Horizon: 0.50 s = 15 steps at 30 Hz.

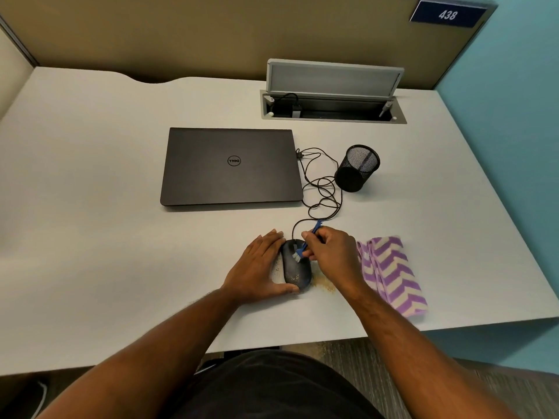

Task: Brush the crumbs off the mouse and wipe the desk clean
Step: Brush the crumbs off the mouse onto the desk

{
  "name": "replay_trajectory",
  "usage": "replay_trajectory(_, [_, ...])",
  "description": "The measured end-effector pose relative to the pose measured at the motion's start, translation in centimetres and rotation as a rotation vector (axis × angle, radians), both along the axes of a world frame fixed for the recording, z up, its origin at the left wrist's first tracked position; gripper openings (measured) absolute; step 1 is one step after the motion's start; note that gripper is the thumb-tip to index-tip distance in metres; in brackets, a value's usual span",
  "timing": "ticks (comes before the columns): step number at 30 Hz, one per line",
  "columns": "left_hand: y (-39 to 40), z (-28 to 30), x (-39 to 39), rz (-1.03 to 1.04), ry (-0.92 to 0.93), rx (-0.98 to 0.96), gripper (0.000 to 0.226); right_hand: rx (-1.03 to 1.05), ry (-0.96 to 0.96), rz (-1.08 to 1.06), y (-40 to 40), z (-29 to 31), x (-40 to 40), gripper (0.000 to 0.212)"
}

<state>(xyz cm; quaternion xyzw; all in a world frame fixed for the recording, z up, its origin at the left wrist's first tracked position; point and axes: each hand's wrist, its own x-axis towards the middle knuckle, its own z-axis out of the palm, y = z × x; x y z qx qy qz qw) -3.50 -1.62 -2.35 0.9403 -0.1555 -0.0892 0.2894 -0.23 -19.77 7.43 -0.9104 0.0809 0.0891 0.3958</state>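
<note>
Left hand (258, 269) cupped flat beside mouse (296, 269) at desk (121, 237) front, steadying it; right hand (331, 255) pinching blue brush (305, 243), bristles on mouse; crumbs (325, 284) alongside; striped cloth (390, 273) near, likely for wiping.

The laptop (231, 167) lies closed on the desk, and its dark lid bears a round Dell logo at the middle, seen upside down from the wearer's side. A dark blue plate (448, 14) at the top right corner of the partition carries the number 438 in white, slanted digits.
</note>
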Motion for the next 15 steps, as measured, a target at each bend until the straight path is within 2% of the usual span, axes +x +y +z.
replay_trajectory(4, [-0.1, 0.1, 0.0, 0.003, -0.005, 0.007, 0.117, -0.071, 0.047, 0.123, 0.0, 0.0, -0.1, 0.025])
replay_trajectory(8, [0.0, 0.1, 0.0, -0.001, 0.014, -0.004, 0.118, -0.026, -0.051, 0.026, -0.4, 0.2, 0.1, 0.027])
replay_trajectory(15, [0.1, 0.1, -0.1, -0.006, -0.035, -0.002, 0.117, -0.05, 0.076, 0.221, -1.2, 0.1, -1.2, 0.021])
